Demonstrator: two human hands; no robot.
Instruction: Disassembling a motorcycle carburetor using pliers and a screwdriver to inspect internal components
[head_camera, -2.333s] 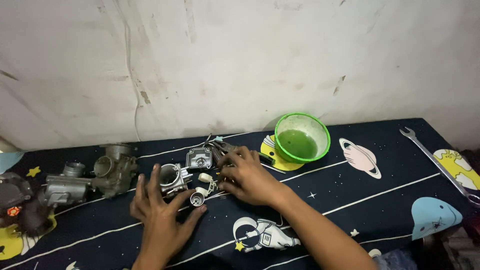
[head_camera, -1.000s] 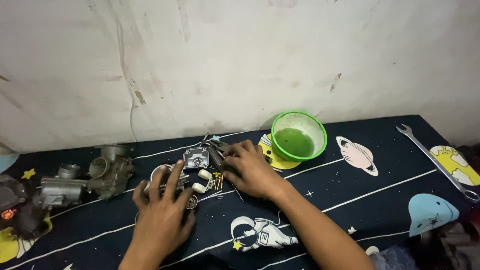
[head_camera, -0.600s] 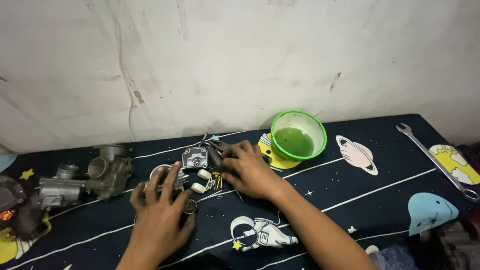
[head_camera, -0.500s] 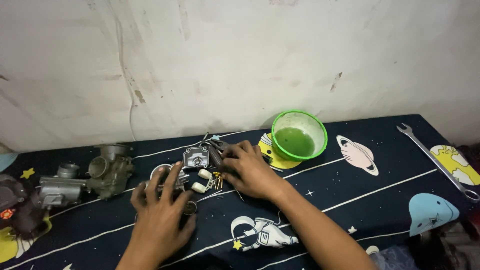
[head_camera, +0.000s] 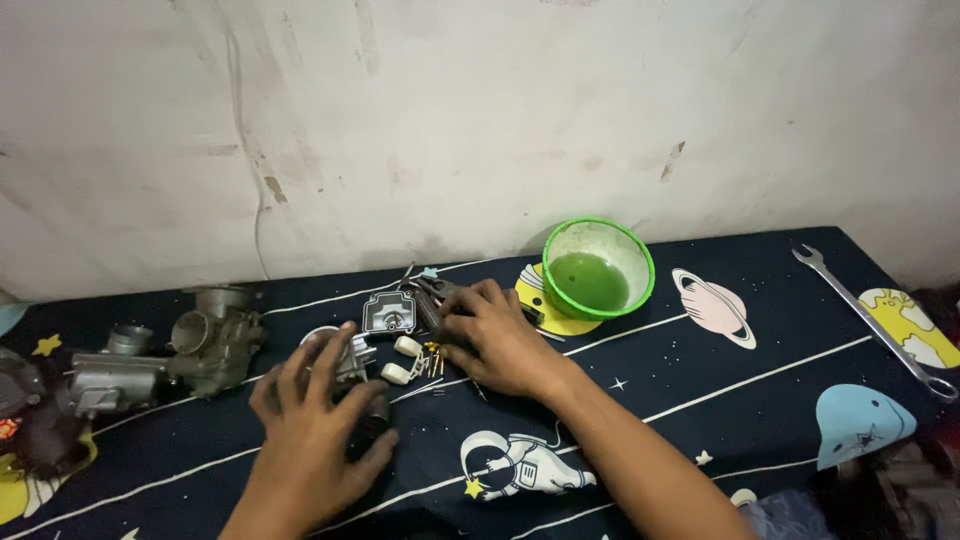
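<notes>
Carburettor parts (head_camera: 405, 345): a cluster of small pieces lies near the middle of the surface, between the two hands; it includes a flat grey cover plate (head_camera: 388, 312), two pale float pieces (head_camera: 398, 360) and a few brass jets (head_camera: 434, 360).
Left hand (head_camera: 318, 425): fingers spread and curled down over a dark metal body (head_camera: 365, 400) on the cloth; it appears to cup the piece rather than lift it, though the palm hides the contact.
Right hand (head_camera: 495, 340): fingers drawn together, tips pressed on a dark small component (head_camera: 432, 300) just beside the cover plate; what exactly is pinched cannot be told.
Handling advice: steady the body with one hand and pick small pieces with fingertips only; keep the jets apart from the floats so none rolls off; work low over the cloth.
Materials: cast metal, dull grey and rough; brass, small and shiny; floats, smooth pale plastic.
Surface (head_camera: 760, 380): dark blue cloth printed with planets and astronauts; soft, so parts settle and do not slide.
Green bowl (head_camera: 598, 268): translucent plastic with green liquid; stands near the right hand, apart from the parts.
Assembled carburettors (head_camera: 165, 355): grey castings, well to the left.
Spanner (head_camera: 865, 305): long bright steel, far right.
</notes>
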